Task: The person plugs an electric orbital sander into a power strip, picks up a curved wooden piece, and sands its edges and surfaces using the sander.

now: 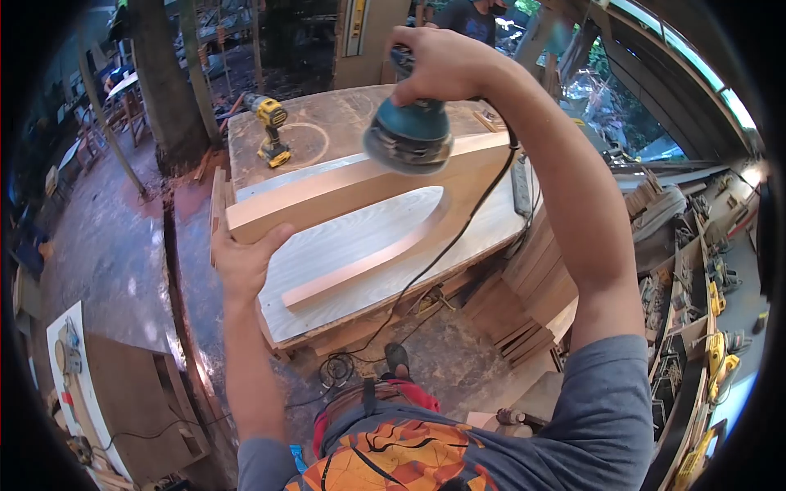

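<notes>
Worktop [344, 114]: U-shaped wood [327, 203] runs lengthwise; left hand [247, 260] grips its left-edge end, right hand [438, 64] wraps sander [412, 129] over far side.

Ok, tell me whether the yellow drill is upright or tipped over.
Upright: the yellow drill stands on its battery base on the table, motor body on top.

Right hand [438, 65] has a teal sander [412, 123] at the top edge of a U-shaped wooden piece [327, 200], left hand [244, 260] gripping one end, yellow drill [270, 123] on the surface [352, 110].
</notes>
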A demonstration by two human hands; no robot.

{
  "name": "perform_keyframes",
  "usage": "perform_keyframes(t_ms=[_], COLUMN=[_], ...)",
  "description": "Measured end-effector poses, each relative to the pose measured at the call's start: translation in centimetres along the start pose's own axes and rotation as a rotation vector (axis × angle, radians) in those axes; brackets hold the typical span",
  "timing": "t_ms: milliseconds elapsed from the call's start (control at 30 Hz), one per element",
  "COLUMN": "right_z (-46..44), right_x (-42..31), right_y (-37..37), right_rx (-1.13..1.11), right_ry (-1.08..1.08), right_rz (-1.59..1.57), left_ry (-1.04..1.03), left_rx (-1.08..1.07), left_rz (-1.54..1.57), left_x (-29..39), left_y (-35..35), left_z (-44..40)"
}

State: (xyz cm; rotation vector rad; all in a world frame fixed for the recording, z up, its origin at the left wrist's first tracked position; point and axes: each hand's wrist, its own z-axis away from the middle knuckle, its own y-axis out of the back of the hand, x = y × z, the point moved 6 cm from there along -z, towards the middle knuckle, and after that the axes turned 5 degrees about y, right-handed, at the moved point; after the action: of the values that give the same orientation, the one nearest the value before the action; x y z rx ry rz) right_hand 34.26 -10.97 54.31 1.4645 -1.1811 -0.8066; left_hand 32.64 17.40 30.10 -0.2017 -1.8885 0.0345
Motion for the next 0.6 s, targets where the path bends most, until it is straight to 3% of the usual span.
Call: perform_keyframes(t_ms=[100,300,600], right_z=[1.3,4.7,7.5], right_x=[6.3,16.8,25.1], right_y=[-0.1,-0.3,-0.4], right_rx=[0.051,-0.065,-0.082], right_ry=[-0.090,-0.363,-0.525], right_rz=[0.080,0.089,0.061], left_ry=[-0.013,-0.030,-0.103], left_rx=[0.030,-0.017,-0.069], left_rz=[-0.004,-0.054,-0.020], left_x=[-0.6,-0.8,-1.1], left_y=[0.6,1.3,1.8], left_z=[-0.1,-0.4,-0.8])
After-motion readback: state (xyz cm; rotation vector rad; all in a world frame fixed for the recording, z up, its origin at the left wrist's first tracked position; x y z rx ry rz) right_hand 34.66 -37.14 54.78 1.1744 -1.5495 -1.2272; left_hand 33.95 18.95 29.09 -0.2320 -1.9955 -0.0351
